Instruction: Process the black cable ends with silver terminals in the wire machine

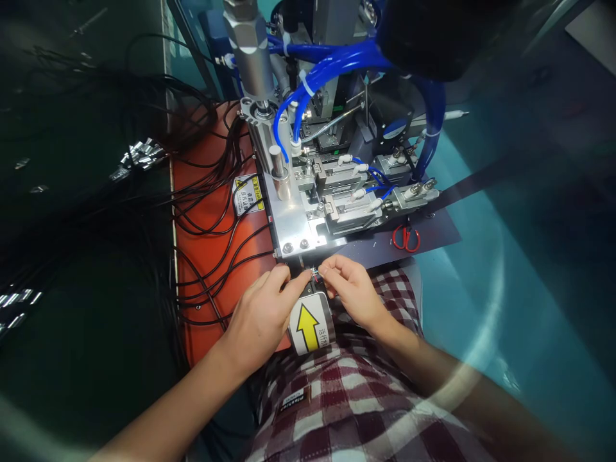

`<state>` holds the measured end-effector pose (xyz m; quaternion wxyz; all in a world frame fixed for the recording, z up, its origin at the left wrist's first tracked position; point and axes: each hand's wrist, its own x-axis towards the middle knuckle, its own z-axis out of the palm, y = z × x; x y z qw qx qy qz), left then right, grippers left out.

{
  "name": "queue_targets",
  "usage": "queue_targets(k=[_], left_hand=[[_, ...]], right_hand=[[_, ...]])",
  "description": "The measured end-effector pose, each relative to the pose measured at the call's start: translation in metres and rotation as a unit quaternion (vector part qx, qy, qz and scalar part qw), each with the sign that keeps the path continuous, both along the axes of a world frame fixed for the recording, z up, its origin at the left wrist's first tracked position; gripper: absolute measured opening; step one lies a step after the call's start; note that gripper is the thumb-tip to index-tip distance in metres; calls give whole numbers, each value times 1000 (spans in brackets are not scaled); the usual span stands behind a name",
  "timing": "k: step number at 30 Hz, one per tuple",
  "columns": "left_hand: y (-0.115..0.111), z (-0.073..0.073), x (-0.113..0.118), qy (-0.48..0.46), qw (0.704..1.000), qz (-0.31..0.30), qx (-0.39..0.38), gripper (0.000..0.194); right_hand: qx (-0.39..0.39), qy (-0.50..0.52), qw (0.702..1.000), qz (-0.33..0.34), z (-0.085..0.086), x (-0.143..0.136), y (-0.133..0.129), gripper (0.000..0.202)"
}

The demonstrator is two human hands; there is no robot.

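My left hand (pixel 264 311) is closed at the front edge of a metal machine (pixel 289 221), its thumb and forefinger pressed against a small bundle of thin coloured wire ends (pixel 315 274). From the other side, my right hand (pixel 353 292) pinches at the same wire ends. Exactly which wires each hand grips is too small to tell. Just below the fingers is a white label with a yellow arrow (pixel 308 326), on a part in front of my lap.
Black cables (pixel 216 237) spread over an orange surface (pixel 202 340) at the left. Blue air tubes (pixel 337 61) arch over the machine. Red-handled scissors (pixel 407 239) lie on a dark plate at the right. Piles of shiny metal-ended pieces (pixel 139 157) sit further left.
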<state>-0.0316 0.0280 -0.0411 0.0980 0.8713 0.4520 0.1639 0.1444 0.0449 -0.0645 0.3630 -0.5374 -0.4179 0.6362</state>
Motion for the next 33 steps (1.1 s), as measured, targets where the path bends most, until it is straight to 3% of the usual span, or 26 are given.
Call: queue_targets(k=[33], left_hand=[[0, 1, 0, 36, 999, -3, 12, 37]], right_hand=[[20, -24, 1000, -2, -4, 0, -2, 23]])
